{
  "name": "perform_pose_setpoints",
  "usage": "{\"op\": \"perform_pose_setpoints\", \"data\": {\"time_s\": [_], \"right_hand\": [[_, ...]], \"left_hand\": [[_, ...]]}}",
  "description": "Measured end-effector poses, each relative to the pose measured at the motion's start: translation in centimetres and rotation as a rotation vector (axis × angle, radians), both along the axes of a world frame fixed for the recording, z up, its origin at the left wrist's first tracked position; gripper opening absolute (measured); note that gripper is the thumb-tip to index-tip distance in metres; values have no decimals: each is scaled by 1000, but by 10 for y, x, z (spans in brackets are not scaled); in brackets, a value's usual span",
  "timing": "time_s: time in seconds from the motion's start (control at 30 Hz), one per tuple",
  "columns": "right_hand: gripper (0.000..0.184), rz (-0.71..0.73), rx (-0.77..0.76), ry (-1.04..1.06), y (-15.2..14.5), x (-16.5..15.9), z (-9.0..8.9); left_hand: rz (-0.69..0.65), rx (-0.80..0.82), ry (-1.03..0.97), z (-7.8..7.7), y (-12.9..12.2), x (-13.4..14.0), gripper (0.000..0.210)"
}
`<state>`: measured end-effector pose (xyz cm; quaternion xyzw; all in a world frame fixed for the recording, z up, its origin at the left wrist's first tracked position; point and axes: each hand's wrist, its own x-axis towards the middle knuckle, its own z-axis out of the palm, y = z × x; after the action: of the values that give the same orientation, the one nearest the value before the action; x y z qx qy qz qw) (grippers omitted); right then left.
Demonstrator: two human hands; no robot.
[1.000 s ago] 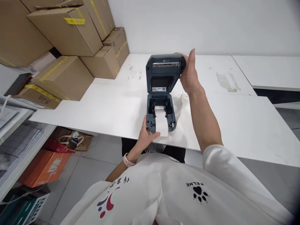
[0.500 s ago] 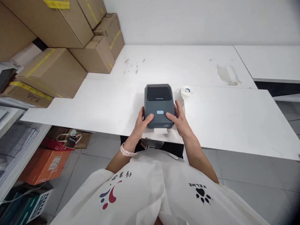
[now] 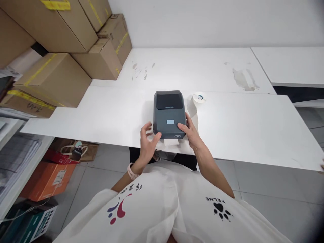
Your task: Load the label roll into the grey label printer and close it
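Observation:
A dark grey label printer (image 3: 169, 114) sits upright near the front edge of the white table, with a white label (image 3: 171, 142) sticking out of its front. My right hand (image 3: 192, 134) holds the printer's right side, thumb on the top and fingers along the side wall. At the left front corner, my left hand (image 3: 148, 143) is open with its fingers apart and curved; its thumb tip is close to the printer, and I cannot tell if it touches. Behind the printer on the right lies a roll of white labels (image 3: 197, 98), its strip running toward the printer's side.
Cardboard boxes (image 3: 54, 79) are stacked at the table's left end, against a white wall (image 3: 197, 23). An orange box (image 3: 49, 179) and a paper bag (image 3: 91, 152) stand on the floor at left. The table's front edge (image 3: 243, 163) runs just before my body.
My left hand has come away from the printer's left side, moving left and toward me, with its fingers spreading. My right hand stays on the printer, a little lower along its side.

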<state>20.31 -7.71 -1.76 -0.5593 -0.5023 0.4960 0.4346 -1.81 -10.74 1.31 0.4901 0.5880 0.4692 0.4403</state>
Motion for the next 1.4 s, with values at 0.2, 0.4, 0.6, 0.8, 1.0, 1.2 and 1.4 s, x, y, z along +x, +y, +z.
{"op": "perform_pose_setpoints", "data": {"time_s": [0.2,0.4,0.6,0.8,1.0,1.2,1.4], "right_hand": [[103,-31,8,90,0,-3,2],[115,-148,-68,242,-3,-13,21],[120,-205,30,25,7,-25,40],[120,-179,14,46,11,-27,46],[89,-127,62,15,-12,-12,39],[79,-148,264,-35,5,6,57],[82,-110,483,-235,87,12,94]], "left_hand": [[-312,-389,-209,-7,-28,13,54],[-371,-405,-282,-2,-11,24,49],[-559,-372,-100,-9,-9,-11,40],[-89,-57,-4,-8,6,-39,45],[-249,82,4,-1,12,-15,63],[-289,277,-71,23,44,-7,66],[-274,217,65,17,105,6,81]]}}
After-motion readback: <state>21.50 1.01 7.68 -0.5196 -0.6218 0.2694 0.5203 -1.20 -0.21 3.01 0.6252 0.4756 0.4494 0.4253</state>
